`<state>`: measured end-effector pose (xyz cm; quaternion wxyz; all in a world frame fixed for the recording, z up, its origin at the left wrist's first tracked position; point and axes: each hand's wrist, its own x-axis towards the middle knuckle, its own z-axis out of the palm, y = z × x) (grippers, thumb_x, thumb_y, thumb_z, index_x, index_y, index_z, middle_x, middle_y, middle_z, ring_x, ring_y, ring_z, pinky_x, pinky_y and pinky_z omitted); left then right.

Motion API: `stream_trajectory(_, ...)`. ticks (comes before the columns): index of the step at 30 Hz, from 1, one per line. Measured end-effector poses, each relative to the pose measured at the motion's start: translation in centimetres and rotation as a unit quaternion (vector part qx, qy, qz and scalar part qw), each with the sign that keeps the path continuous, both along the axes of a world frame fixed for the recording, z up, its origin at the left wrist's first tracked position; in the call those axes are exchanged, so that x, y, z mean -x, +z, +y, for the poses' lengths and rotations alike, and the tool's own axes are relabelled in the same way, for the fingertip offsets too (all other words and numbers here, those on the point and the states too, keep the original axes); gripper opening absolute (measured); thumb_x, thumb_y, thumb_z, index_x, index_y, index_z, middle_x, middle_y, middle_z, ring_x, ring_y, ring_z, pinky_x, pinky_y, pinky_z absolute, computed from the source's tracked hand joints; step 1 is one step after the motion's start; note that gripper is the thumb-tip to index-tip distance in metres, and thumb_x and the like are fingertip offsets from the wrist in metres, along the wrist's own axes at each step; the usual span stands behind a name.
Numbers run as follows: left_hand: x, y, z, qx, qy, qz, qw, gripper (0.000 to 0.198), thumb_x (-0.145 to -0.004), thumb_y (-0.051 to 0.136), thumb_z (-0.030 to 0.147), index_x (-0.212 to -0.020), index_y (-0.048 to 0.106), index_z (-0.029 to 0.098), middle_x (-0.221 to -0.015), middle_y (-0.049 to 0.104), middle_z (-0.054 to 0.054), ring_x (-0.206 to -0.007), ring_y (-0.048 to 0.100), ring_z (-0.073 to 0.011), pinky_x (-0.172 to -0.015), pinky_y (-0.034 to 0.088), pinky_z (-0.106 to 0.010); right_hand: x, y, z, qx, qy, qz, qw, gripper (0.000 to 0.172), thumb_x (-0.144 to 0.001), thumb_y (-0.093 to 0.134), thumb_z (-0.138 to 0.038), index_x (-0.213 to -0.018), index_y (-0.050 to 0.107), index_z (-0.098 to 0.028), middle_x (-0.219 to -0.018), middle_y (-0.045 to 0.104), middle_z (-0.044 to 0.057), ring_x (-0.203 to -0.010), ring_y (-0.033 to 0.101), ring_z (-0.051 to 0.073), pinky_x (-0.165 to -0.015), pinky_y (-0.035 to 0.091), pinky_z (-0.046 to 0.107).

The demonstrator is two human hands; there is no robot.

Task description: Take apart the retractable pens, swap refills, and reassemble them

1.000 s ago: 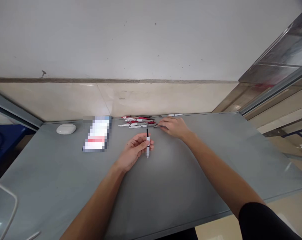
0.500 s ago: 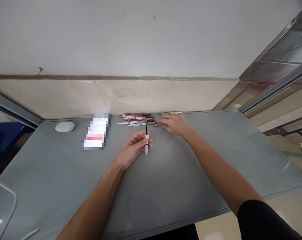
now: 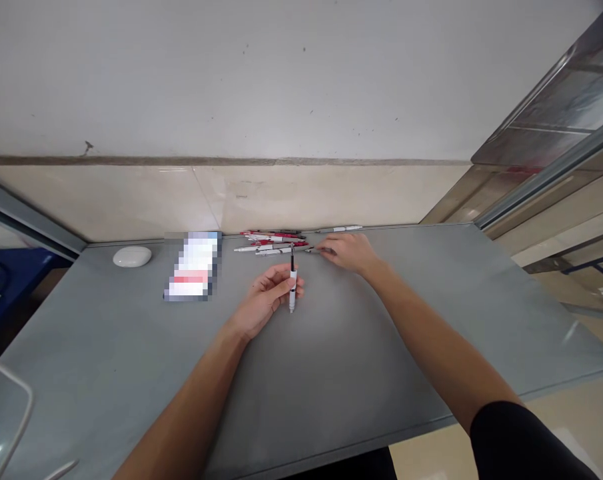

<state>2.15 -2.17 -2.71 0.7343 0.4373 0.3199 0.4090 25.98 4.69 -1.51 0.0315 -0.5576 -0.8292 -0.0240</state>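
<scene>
My left hand is closed around a white-and-black pen above the grey table. The pen's dark end points away toward the wall, its white end toward me. Beyond it, several white, red and black pens lie in a loose pile. At the right end of this pile, my right hand pinches a dark, slim pen with a silvery end; the fingers cover much of it. Behind that hand, a separate white-and-dark pen lies by the wall.
On the left of the grey table lie a phone with a blurred screen and a white computer mouse. A white cable curves at the lower left. The wall bounds the table's far edge.
My right hand has drawn slightly down and closed its fingertips more, uncovering more of the separate pen by the wall. My left hand still holds its pen in nearly the same place.
</scene>
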Motion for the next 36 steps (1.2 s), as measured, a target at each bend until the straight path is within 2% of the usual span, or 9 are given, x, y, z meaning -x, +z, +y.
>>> stream_trajectory(6,-0.1,0.1,0.1,0.002,0.002,0.008,1.0,0.03,-0.081,0.069,0.032,-0.108,0.062,0.021,-0.092,0.067,-0.004,-0.082,0.064,-0.0165,-0.078,0.049,-0.033,0.3,0.3,-0.2,0.017,-0.024,0.002,1.0,0.035,-0.092,0.037,-0.041,-0.114,0.064,-0.034,-0.118,0.067,0.001,-0.099,0.062,0.021,-0.069,0.043,0.031)
stream_trajectory(15,-0.1,0.2,0.0,0.005,-0.001,0.001,1.0,0.028,-0.081,0.069,0.031,-0.106,0.063,0.022,-0.092,0.067,-0.004,-0.082,0.063,-0.0161,-0.079,0.048,-0.032,0.3,0.7,-0.4,-0.001,-0.004,-0.011,1.0,0.034,-0.092,0.04,-0.04,-0.115,0.063,-0.034,-0.117,0.068,0.002,-0.096,0.064,0.021,-0.063,0.043,0.029)
stream_trajectory(25,-0.1,0.2,0.1,0.005,-0.003,0.003,1.0,0.028,-0.081,0.069,0.031,-0.107,0.062,0.022,-0.091,0.067,-0.003,-0.082,0.064,-0.016,-0.079,0.048,-0.032,0.3,0.6,-0.4,0.0,0.008,-0.009,1.0,0.035,-0.093,0.037,-0.039,-0.115,0.064,-0.036,-0.117,0.067,-0.001,-0.098,0.063,0.02,-0.067,0.044,0.03)
stream_trajectory(36,-0.1,0.4,0.0,0.007,-0.005,-0.004,1.0,0.027,-0.08,0.07,0.03,-0.104,0.063,0.021,-0.09,0.067,-0.003,-0.08,0.064,-0.0158,-0.079,0.048,-0.032,-0.7,0.8,-0.3,-0.007,-0.035,-0.03,0.999,0.034,-0.093,0.037,-0.038,-0.109,0.067,-0.035,-0.111,0.069,0.001,-0.095,0.063,0.021,-0.064,0.043,0.03)
